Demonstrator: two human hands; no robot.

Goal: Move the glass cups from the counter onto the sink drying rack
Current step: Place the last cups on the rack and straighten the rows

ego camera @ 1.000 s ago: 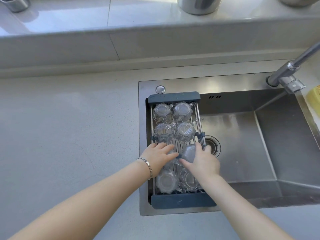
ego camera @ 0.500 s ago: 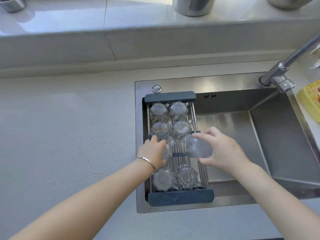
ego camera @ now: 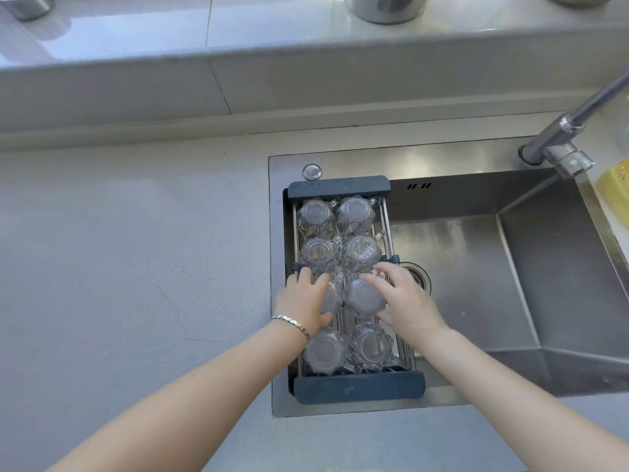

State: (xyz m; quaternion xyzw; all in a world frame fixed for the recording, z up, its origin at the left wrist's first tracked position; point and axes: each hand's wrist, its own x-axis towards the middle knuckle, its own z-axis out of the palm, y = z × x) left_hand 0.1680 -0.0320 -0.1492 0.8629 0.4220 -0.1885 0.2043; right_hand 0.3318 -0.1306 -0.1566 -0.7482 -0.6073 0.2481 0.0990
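The drying rack (ego camera: 359,388), dark-framed with metal bars, spans the left end of the sink. Several clear glass cups stand upside down on it in two columns. My left hand (ego camera: 303,299) grips a cup (ego camera: 333,295) in the third row, left column. My right hand (ego camera: 405,301) holds the cup (ego camera: 362,296) beside it, base up, resting on the bars. Two cups (ego camera: 369,347) sit nearer me, others (ego camera: 354,212) farther back. No cup is visible on the counter.
The steel sink basin (ego camera: 476,267) lies right of the rack, its drain partly behind my right hand. A faucet (ego camera: 565,144) reaches in from the upper right, next to a yellow sponge (ego camera: 614,185). Grey counter (ego camera: 136,267) extends left. Metal pots stand on the ledge behind.
My right hand lifted a cup off the rack toward the basin, tilted it, then set it back upside down in the third row. My left hand stayed on its cup.
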